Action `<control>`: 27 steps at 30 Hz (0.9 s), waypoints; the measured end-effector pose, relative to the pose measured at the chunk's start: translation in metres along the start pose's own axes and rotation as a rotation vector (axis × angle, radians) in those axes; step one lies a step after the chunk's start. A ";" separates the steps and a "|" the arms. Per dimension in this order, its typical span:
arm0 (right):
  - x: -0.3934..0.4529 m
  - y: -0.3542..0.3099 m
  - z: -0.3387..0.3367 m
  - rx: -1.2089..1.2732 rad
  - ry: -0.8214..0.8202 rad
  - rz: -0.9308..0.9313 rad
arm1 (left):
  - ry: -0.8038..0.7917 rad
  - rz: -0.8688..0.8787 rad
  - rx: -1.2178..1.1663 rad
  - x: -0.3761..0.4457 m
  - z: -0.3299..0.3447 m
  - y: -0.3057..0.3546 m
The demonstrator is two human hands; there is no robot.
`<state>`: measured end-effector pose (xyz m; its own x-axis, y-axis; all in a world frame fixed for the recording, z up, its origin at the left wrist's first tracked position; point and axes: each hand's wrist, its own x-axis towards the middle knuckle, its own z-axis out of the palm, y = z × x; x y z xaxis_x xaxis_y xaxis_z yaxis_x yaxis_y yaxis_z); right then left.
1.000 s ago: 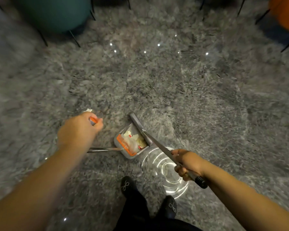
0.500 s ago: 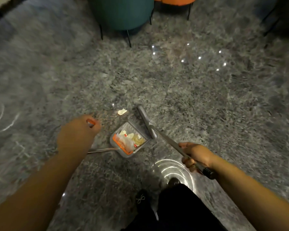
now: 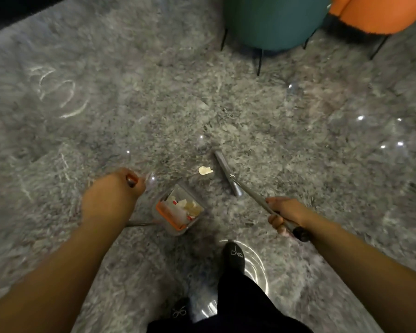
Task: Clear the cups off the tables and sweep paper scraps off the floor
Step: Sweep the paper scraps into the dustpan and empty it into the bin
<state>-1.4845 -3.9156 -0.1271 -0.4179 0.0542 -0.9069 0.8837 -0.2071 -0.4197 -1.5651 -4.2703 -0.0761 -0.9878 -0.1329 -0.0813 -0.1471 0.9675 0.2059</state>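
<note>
Sweeping step: right hand (image 3: 282,213) grips broom (image 3: 228,173); left hand (image 3: 113,192) holds dustpan (image 3: 178,210) handle; paper scrap (image 3: 205,170) left of broom head, next swept into pan.

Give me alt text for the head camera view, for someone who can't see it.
Looking down at a grey speckled floor, a person's right hand grips a broom beside a paper scrap, while the left hand holds the handle of a dustpan already holding scraps. A teal chair stands beyond.
</note>
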 end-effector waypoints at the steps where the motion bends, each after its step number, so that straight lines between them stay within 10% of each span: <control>1: 0.010 -0.017 -0.004 -0.034 -0.005 0.011 | -0.010 -0.019 0.013 0.009 0.003 0.005; 13: 0.137 -0.134 0.024 -0.421 0.013 0.097 | -0.083 -0.072 0.093 0.093 0.007 0.023; 27: 0.098 -0.063 0.082 -0.746 -0.283 0.085 | -0.069 -0.083 0.164 0.094 0.006 0.038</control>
<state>-1.5983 -3.9771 -0.1862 -0.2919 -0.2031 -0.9346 0.7807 0.5139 -0.3555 -1.6635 -4.2449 -0.0823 -0.9659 -0.2039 -0.1595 -0.2119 0.9767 0.0349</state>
